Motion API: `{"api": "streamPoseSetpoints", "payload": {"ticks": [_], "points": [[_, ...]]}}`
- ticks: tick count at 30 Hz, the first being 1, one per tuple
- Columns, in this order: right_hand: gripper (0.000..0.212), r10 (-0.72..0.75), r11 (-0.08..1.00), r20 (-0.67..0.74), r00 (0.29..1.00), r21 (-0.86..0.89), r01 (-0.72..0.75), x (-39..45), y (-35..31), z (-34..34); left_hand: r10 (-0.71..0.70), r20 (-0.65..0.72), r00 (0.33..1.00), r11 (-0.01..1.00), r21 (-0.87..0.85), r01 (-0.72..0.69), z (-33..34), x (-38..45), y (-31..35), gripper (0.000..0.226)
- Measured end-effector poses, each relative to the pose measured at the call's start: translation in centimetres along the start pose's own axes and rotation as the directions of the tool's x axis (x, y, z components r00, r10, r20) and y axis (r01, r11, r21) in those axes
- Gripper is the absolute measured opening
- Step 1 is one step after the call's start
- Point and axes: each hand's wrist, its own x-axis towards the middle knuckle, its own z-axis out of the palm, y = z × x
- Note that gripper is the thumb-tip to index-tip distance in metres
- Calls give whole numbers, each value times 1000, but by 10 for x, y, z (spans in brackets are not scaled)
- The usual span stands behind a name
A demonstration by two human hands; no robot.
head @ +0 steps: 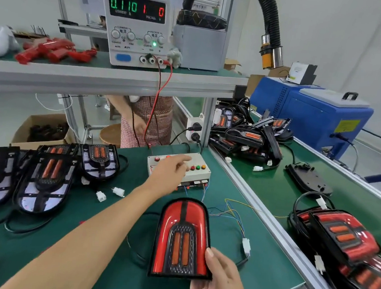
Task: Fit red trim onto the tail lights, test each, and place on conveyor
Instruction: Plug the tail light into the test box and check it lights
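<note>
The right hand (216,276) grips the lower right corner of the red-trimmed tail light (182,239), thumb on its face, holding it tilted over the green bench mat (116,207). The left hand (171,170) reaches to the button test box (178,168), index finger extended over its buttons and holding nothing. A wrong button could give a false result; the corner grip risks the lamp slipping and tugging its wired connector (246,245).
</note>
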Motion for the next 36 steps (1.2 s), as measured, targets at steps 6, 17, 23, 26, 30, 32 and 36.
{"api": "streamPoseSetpoints", "payload": {"ticks": [6, 17, 23, 26, 30, 32, 36], "points": [[27, -20, 963, -3, 1000, -270, 18, -6, 0, 8, 38, 18, 999, 998, -59, -37, -13, -47, 11, 29], [44, -465, 699, -377, 801, -712, 71, -21, 2, -7, 129, 337, 933, 981, 94, -169, 22, -97, 66, 24], [47, -457, 316, -496, 739, -867, -387, -2, -19, -62, 62, 370, 927, 982, 146, -124, 46, -106, 89, 24], [42, -338, 140, -491, 803, -870, -473, 11, -27, -64, -5, 382, 924, 988, 144, -54, 59, -104, 100, 21], [22, -345, 262, -490, 801, -869, -419, 21, -29, -67, -145, 363, 920, 987, 119, 108, 77, -99, 102, 30], [17, -369, 452, -505, 780, -831, -325, 20, -29, -68, -212, 336, 917, 977, 89, 194, 86, -95, 99, 39], [11, -402, 722, -536, 742, -684, -103, 17, -32, -58, -326, 403, 855, 854, -263, 449, 101, -94, 101, 31]]}}
